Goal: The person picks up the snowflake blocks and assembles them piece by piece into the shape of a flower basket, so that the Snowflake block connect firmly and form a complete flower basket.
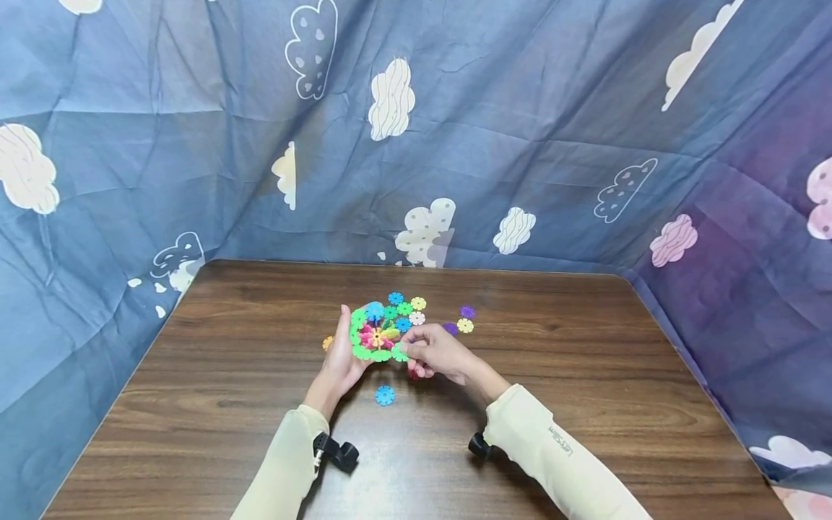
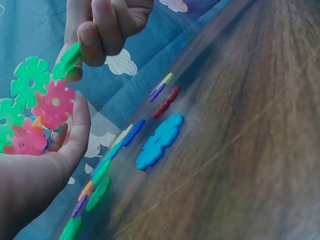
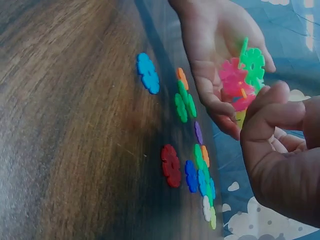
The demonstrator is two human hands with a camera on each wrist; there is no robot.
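Observation:
Raised above the table, my left hand (image 1: 341, 360) holds a cluster of interlocking plastic snowflake discs (image 1: 378, 337). Its middle is pink and yellow, ringed by green discs and a blue one. In the right wrist view the left hand's fingers curl under the pink discs (image 3: 233, 75). My right hand (image 1: 445, 354) pinches a green snowflake disc (image 2: 67, 61) between thumb and fingertips at the cluster's right edge. Whether that disc is slotted into the cluster cannot be made out. The right hand's fingers hide part of the cluster in the right wrist view.
A blue disc (image 1: 385, 395) lies on the wooden table (image 1: 585, 390) nearer me. Behind the hands are several loose discs, among them a yellow one (image 1: 418, 303). A purple disc (image 1: 466, 311) lies to the right, a red disc (image 3: 171, 165) under the right hand. Cloud-patterned cloth (image 1: 494, 166) hangs behind.

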